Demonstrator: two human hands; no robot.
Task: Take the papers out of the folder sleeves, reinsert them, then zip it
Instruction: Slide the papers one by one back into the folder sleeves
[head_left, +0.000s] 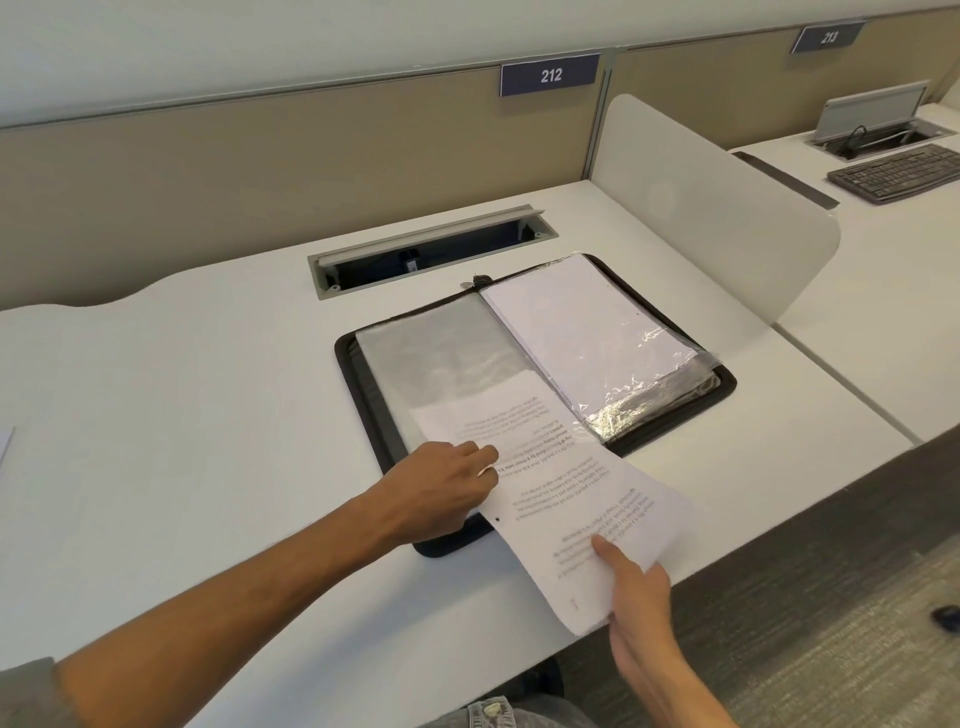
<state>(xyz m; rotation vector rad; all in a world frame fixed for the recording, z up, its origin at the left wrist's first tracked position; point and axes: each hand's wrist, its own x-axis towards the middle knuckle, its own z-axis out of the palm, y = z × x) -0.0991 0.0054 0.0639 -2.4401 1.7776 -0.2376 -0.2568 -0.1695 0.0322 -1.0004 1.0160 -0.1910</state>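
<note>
A black zip folder (724, 387) lies open on the white desk, its zipper pull (470, 283) at the far end of the spine. The left clear sleeve (431, 343) holds the far end of a printed paper sheet (566, 488), which sticks out of it toward me, past the folder's near edge. My right hand (636, 587) pinches the sheet's near end, thumb on top. My left hand (447, 491) rests on the sleeve's near edge, fingers curled at the sheet's left side. On the right, a stack of sleeves with white papers (587, 322) lies flat.
An open cable tray (431, 252) is set into the desk (182, 415) behind the folder. A frosted divider panel (711, 208) stands to the right, with a keyboard (898, 171) on the neighbouring desk. A paper corner (5, 441) shows at far left.
</note>
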